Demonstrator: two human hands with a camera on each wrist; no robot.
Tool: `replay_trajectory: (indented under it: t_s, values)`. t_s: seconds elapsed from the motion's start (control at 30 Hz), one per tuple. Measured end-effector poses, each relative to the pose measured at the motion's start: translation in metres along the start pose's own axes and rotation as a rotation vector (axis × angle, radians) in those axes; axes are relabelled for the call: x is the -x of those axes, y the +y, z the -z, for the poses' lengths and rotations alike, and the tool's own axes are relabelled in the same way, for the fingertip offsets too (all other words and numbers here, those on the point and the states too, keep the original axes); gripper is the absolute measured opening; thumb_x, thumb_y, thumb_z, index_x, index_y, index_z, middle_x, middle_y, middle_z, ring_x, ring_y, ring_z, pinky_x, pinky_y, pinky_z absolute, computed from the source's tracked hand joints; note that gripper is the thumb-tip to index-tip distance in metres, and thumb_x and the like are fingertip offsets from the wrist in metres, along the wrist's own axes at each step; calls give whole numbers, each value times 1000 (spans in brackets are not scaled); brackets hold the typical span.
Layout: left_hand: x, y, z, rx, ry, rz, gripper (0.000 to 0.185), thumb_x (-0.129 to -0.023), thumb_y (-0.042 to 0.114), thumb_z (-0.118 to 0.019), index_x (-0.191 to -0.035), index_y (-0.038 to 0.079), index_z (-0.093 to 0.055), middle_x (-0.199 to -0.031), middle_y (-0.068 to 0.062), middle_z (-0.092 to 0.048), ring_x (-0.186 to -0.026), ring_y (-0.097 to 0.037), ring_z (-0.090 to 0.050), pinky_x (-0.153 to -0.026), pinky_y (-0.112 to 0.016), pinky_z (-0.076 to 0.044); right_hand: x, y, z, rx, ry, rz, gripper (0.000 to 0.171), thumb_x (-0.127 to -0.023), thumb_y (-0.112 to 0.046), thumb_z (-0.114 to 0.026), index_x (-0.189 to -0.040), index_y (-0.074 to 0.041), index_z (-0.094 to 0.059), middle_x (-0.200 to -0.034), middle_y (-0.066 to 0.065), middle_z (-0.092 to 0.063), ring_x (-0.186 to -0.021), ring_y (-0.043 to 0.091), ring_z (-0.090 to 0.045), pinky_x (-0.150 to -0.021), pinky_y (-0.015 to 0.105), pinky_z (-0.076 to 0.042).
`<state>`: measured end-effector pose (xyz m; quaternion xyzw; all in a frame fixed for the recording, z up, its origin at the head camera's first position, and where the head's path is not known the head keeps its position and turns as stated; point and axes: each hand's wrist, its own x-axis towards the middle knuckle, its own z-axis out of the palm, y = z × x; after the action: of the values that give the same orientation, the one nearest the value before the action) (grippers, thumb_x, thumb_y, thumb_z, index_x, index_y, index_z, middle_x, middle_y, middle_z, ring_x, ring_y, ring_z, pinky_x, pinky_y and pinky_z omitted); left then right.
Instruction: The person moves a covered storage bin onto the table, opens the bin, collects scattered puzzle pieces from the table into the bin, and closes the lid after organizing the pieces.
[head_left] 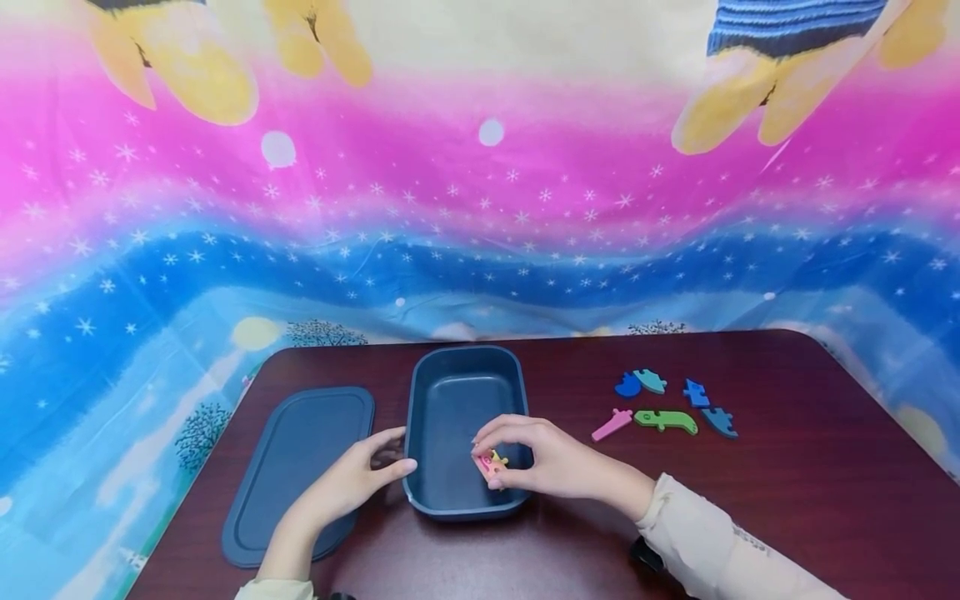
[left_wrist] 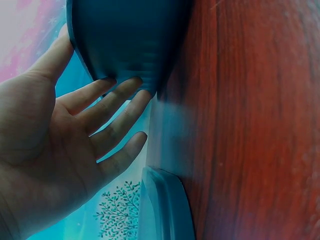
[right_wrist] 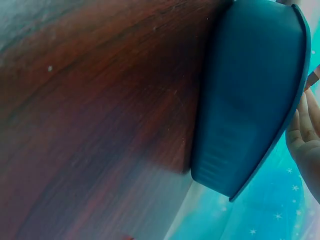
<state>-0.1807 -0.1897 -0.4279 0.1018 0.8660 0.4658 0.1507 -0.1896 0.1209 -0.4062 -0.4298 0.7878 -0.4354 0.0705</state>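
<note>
A dark blue-grey rectangular box [head_left: 465, 389] stands uncovered on the table. Along its left side, my left hand [head_left: 348, 483] has its fingers spread and relaxed, fingertips at the outer wall and thumb at the rim. The left wrist view has those straight fingers [left_wrist: 115, 107] against the box wall [left_wrist: 125, 40]. Over the right part of the box, my right hand [head_left: 558, 458] pinches a small pink-and-yellow puzzle piece [head_left: 489, 463] between thumb and fingers. In the right wrist view the box's outer side [right_wrist: 250, 100] fills much of the picture.
Flat puzzle pieces lie on the table [head_left: 787, 500] to the right, among them a green one [head_left: 667, 422], a pink one [head_left: 612, 425] and a teal one [head_left: 651, 381]. Left of the box lies its lid [head_left: 307, 442]. A printed cloth [head_left: 480, 208] hangs behind.
</note>
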Motion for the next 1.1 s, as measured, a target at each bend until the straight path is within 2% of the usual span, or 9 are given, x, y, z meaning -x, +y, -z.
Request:
replay_trajectory:
  t_s: [0.4,0.6,0.83,1.1]
  values:
    - [0,-1,0,18,-2,-11,64,-97,33,-65,-147,0,-43,-134,-18,-57,-119,-34,-58,-95,-50,-49,-13,5,-3,-16,-22,-36,34,-89,-23,-76,-122,-21,-70,-123,-7,-62,-115,12,-56,-91,45,-53]
    - [0,0,-1,18,1,0,65,-97,33,-66,-147,-1,-43,-133,-18,-58,-119,-35,-58,-95,-50,-49,-20,7,-3,18,-30,-50,33,-88,-21,-77,-121,-20,-71,-122,-9,-62,-116,10,-55,-96,41,-51]
    - [-1,-1,-1,17,3,1,65,-97,34,-66,-147,0,-43,-133,-18,-58,-119,-35,-58,-95,-51,-49,-23,12,-5,62,-68,-70,34,-88,-21,-77,-121,-13,-71,-121,-9,-62,-116,10,-54,-97,38,-50]
    - [-1,-1,-1,15,-4,-5,64,-97,34,-65,-147,0,-43,-134,-18,-57,-119,-35,-58,-95,-51,-49,-24,11,-8,83,-61,-68,33,-89,-23,-77,-120,-14,-71,-121,-10,-62,-116,9,-55,-98,37,-49]
